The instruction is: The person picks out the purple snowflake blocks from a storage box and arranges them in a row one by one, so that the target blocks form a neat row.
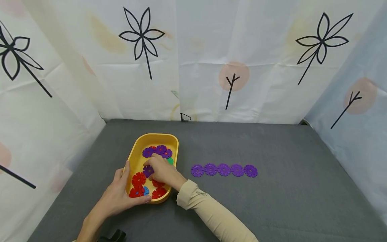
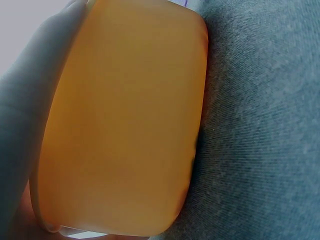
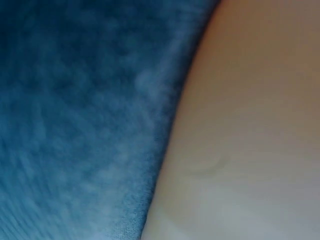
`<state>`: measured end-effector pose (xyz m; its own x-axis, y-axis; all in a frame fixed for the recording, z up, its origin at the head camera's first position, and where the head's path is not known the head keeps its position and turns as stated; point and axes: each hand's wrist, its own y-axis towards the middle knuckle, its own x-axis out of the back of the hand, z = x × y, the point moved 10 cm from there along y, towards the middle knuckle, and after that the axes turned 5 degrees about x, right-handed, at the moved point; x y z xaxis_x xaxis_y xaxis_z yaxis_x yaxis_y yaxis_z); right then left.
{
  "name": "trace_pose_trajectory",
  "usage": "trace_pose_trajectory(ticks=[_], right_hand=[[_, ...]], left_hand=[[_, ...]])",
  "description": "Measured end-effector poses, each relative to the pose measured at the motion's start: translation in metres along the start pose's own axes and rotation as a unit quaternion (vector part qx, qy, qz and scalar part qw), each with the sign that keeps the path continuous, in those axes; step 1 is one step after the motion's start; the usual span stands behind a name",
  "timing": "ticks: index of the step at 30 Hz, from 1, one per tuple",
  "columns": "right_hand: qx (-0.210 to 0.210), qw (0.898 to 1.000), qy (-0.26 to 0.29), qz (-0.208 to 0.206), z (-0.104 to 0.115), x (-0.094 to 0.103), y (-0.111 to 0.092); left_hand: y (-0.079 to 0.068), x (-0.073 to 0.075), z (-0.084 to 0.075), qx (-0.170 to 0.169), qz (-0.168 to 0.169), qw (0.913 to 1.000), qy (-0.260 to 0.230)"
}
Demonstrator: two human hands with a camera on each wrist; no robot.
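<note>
Left hand grips yellow tray, apparently steadying it; right hand inside, at purple disc, hold undeterminable; purple row well beside.

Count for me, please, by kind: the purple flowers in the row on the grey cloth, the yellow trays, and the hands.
Purple flowers in the row: 5
Yellow tray: 1
Left hand and right hand: 2
Total: 8
</note>
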<state>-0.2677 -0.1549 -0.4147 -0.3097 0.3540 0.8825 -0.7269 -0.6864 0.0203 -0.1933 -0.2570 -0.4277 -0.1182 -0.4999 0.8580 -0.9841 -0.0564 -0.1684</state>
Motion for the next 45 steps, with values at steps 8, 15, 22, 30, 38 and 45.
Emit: trace_pose_trajectory(ticks=[8,15,22,30,38,45], right_hand=[[0.033,0.998,0.054,0.004,0.004,0.002,0.002],[0.055,0.995,0.083,-0.015,0.006,0.009,0.000],[0.090,0.989,0.109,-0.049,0.011,0.017,-0.006],[0.111,0.976,0.170,-0.075,0.009,0.024,-0.012],[0.089,0.945,0.308,-0.068,0.002,0.039,-0.033],[0.047,0.925,0.372,-0.055,-0.019,0.045,-0.062]], left_hand=[[-0.002,0.001,-0.001,-0.003,-0.006,1.0000,0.001],[-0.002,0.001,-0.001,0.000,-0.004,1.0000,0.000],[-0.003,0.001,-0.001,-0.005,-0.004,1.0000,-0.003],[-0.002,-0.002,-0.002,-0.012,-0.008,0.9999,-0.005],[-0.001,0.000,-0.003,-0.018,-0.009,0.9998,-0.006],[0.000,0.002,-0.002,-0.011,-0.016,0.9998,0.001]])
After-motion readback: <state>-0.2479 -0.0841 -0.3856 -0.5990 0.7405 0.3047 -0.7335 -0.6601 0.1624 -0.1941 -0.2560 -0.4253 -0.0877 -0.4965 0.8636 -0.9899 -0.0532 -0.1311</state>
